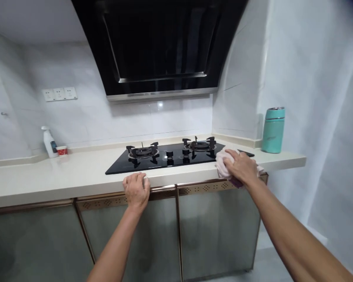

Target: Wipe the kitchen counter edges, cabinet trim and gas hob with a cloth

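Sideways, the worktop (61, 176) runs past both my hands, and just beyond it from my fingers lies the black hob (120, 167), its long axis reaching from left of my left fingers (133, 178), close together and empty on the front edge, to past my right fingers (231, 154). Those right ones are bent around the bunched pale cloth (221, 166), directly beneath them by the hob's front edge, well apart from my left.

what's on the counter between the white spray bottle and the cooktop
The head view shows a red cup beside the spray bottle, then countertop up to the cooktop.
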Motion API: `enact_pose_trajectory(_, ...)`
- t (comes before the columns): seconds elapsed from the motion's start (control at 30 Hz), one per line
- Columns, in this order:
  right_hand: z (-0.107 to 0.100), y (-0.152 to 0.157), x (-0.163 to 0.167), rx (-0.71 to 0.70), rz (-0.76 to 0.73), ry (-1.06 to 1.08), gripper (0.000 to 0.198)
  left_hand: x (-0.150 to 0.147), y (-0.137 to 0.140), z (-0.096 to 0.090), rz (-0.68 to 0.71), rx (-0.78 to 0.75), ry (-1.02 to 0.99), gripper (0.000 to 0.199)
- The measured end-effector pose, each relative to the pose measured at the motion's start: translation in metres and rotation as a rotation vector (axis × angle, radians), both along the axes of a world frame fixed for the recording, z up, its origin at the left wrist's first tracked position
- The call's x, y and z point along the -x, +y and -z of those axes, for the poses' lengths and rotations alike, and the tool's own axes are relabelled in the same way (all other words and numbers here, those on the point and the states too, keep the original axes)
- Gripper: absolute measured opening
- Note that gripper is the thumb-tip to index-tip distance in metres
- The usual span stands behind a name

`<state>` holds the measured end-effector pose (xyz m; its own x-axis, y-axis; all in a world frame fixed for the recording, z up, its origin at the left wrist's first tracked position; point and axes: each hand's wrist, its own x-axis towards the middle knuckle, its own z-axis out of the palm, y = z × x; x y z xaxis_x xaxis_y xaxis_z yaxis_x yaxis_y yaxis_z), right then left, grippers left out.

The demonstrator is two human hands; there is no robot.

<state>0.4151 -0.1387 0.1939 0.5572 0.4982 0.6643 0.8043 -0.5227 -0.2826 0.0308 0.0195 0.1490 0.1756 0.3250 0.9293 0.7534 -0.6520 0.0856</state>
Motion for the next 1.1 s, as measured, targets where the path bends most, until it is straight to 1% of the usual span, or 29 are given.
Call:
enact_pose_trajectory(0.07, -0.003, 0.012, 0.033, 0.053, -0.050, -0.039, 0.055, -0.001, -0.001, 0.001, -0.003, -0.004, -0.010, 0.024)
enact_pose_trajectory(0.17, -0.006, 0.033, 0.100, 0.112, -0.202, -0.117, 0.052, -0.002, -0.001, 0.002, 0.006, -0.001, -0.024, 0.024)
enact_pose_trajectory(0.33, -0.011, 0.078, 0.219, 0.080, -0.409, -0.271, 0.048, 0.002, 0.005, 0.003, 0.045, -0.016, -0.021, 0.028)
enact_pose_trajectory(0.4, -0.015, 0.093, 0.253, 0.089, -0.491, -0.297, 0.048, 0.003, 0.006, 0.005, 0.042, -0.048, -0.029, 0.028)
enact_pose_trajectory(0.47, -0.017, 0.101, 0.273, 0.128, -0.563, -0.268, 0.048, 0.003, 0.005, 0.007, 0.003, -0.080, -0.038, 0.029)
enact_pose_trajectory(0.53, -0.016, 0.107, 0.275, 0.177, -0.611, -0.216, 0.050, 0.001, 0.005, 0.011, -0.075, -0.087, -0.009, 0.026)
enact_pose_trajectory(0.6, -0.011, 0.116, 0.266, 0.184, -0.646, -0.227, 0.054, -0.001, 0.006, 0.015, -0.146, -0.087, 0.025, 0.021)
enact_pose_trajectory(0.63, -0.008, 0.121, 0.259, 0.179, -0.674, -0.239, 0.057, -0.002, 0.006, 0.016, -0.158, -0.087, 0.032, 0.020)
enact_pose_trajectory(0.7, -0.003, 0.127, 0.244, 0.145, -0.767, -0.212, 0.063, -0.003, 0.003, 0.018, -0.145, -0.070, 0.032, 0.020)
enact_pose_trajectory(0.8, -0.001, 0.127, 0.224, 0.106, -0.956, -0.035, 0.067, 0.000, -0.005, 0.015, -0.084, 0.017, -0.003, 0.022)
enact_pose_trajectory(0.87, -0.006, 0.126, 0.214, 0.116, -1.013, 0.078, 0.065, 0.005, -0.008, 0.009, -0.039, 0.086, -0.038, 0.021)
enact_pose_trajectory(0.93, -0.011, 0.129, 0.207, 0.136, -1.036, 0.124, 0.061, 0.008, -0.008, -0.002, -0.017, 0.120, -0.088, 0.014)
enact_pose_trajectory(0.97, -0.014, 0.132, 0.205, 0.142, -1.055, 0.130, 0.059, 0.007, -0.008, -0.008, -0.016, 0.119, -0.125, 0.016)
enact_pose_trajectory(1.03, -0.019, 0.137, 0.203, 0.146, -1.122, 0.150, 0.057, 0.002, -0.012, -0.022, -0.003, 0.090, -0.182, 0.035)
enact_pose_trajectory(1.1, -0.022, 0.142, 0.201, 0.141, -1.195, 0.208, 0.057, -0.010, -0.018, -0.036, 0.046, 0.071, -0.149, 0.046)
